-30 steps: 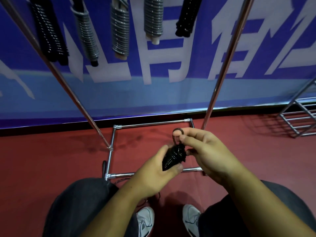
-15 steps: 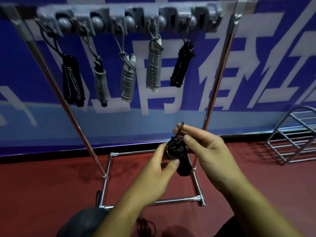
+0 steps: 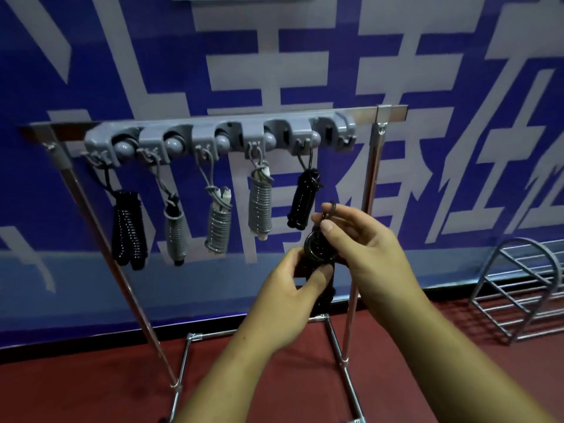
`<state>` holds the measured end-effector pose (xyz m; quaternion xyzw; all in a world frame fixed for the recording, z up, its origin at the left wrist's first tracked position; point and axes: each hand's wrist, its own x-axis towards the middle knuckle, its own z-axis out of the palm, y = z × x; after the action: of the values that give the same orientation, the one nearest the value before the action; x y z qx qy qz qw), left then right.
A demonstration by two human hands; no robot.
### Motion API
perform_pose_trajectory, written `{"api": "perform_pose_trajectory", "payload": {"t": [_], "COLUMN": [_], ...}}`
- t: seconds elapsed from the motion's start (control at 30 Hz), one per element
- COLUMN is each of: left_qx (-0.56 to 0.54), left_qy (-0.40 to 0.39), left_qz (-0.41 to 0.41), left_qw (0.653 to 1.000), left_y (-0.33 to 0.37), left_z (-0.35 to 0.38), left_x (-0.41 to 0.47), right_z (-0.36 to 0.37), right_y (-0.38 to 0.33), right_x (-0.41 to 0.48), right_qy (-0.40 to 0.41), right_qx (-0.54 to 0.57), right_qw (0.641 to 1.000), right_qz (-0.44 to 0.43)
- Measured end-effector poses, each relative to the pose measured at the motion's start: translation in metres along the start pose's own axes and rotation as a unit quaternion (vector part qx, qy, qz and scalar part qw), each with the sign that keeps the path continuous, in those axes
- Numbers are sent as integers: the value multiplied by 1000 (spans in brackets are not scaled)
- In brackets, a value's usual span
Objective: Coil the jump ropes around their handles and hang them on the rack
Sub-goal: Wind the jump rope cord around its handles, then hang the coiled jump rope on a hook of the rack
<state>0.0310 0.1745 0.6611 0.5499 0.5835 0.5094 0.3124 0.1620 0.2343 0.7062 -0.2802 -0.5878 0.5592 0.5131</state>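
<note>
A black jump rope [image 3: 319, 251] coiled around its handles sits between my hands, in front of the rack's right post. My left hand [image 3: 287, 297] grips the coiled bundle from below. My right hand [image 3: 363, 239] pinches the small rope loop [image 3: 331, 209] sticking up from the bundle's top. The grey hook rail [image 3: 219, 138] spans the chrome rack above. Several coiled ropes hang from its hooks, black [image 3: 128, 227] at the far left, grey ones in the middle, black [image 3: 303, 199] on the right. The rightmost hook [image 3: 345, 140] carries nothing.
The rack's chrome legs and base frame [image 3: 335, 340] stand on the red floor just ahead. A blue banner wall with white lettering runs behind. A wire metal rack [image 3: 525, 288] stands on the floor at the right.
The view has tilted up from the floor to the hook rail. My hands have lifted the black coiled rope toward the rack, my right hand keeping its pinch on the loop.
</note>
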Motion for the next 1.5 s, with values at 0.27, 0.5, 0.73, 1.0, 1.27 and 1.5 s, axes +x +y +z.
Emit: {"api": "perform_pose_trajectory", "payload": {"t": [0.27, 0.5, 0.73, 1.0, 1.27, 1.5], "left_qx": [-20, 2, 22, 47, 37, 69], "left_qy": [21, 77, 89, 80, 56, 17], "left_qz": [37, 72, 57, 20, -5, -63], "left_qw": [999, 994, 994, 995, 998, 995], "left_y": [39, 59, 56, 21, -10, -67], "left_z": [9, 15, 22, 20, 1, -35], "left_x": [46, 83, 98, 96, 69, 25], "right_z": [-3, -9, -17, -29, -21, 33], "right_y": [-34, -50, -41, -2, 42, 111], "right_x": [54, 94, 110, 98, 59, 4], "right_qy": [53, 81, 107, 147, 187, 37], "right_qx": [54, 66, 58, -33, -8, -16], "right_qw": [997, 994, 992, 989, 982, 990], "right_qz": [6, 0, 20, 4, 35, 138]}}
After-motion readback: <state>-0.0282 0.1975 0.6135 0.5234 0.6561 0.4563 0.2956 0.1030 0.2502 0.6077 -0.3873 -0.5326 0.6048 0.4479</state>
